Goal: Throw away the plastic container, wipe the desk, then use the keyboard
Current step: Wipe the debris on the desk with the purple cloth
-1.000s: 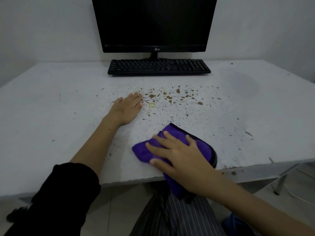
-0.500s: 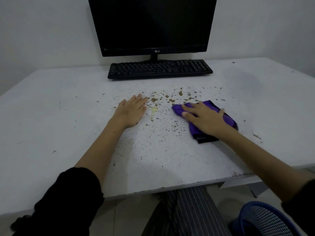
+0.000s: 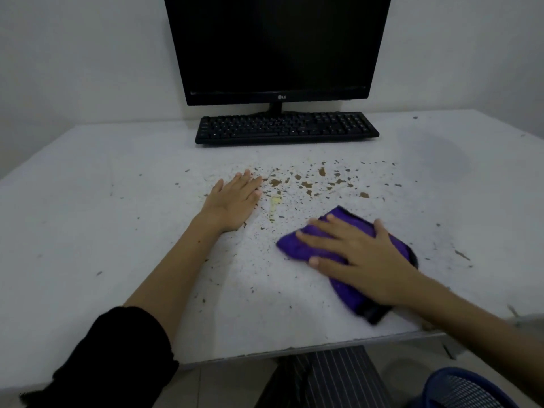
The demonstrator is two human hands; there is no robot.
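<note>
Purple cloth (image 3: 338,248), soft and light, lies flattened under the right hand (image 3: 357,260), fingers spread; the left hand (image 3: 234,201) rests flat, empty, on the worktop (image 3: 88,216).

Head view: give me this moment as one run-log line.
step: wiping desk | right hand: pressing purple cloth flat | left hand: flat on desk | brown specks: present | keyboard: untouched

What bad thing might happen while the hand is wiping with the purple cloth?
The purple cloth under the right hand could push the brown crumbs toward the keyboard. It could also sweep them off the desk edge onto the striped trousers, missing the blue basket.
</note>
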